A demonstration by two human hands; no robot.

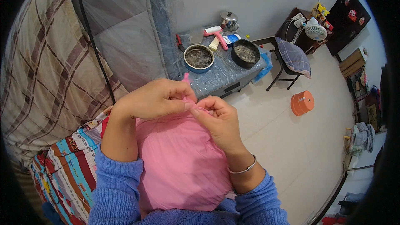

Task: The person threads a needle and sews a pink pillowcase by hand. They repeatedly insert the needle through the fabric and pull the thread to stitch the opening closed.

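Pink fabric (184, 162) spreads over my lap, its gathered edge raised in front of me. Between thumb and fingers, my left hand (162, 97) pinches this edge, and a narrow pink end sticks up beyond the knuckles. Close against it, my right hand (218, 118) grips the same gathered edge, with a metal bangle (243, 167) around the wrist. The fingertips nearly meet, so the exact spot held is partly hidden. Whether the cloth is a garment or a cover I cannot tell.
A plastic-covered low cabinet (215, 81) ahead carries two round tins (199, 57), a pink lint roller (218, 36) and a lidded metal pot (229, 20). A chair with a cushion (293, 56) and an orange bucket (302, 103) stand right. Patterned bedding (68, 162) lies left.
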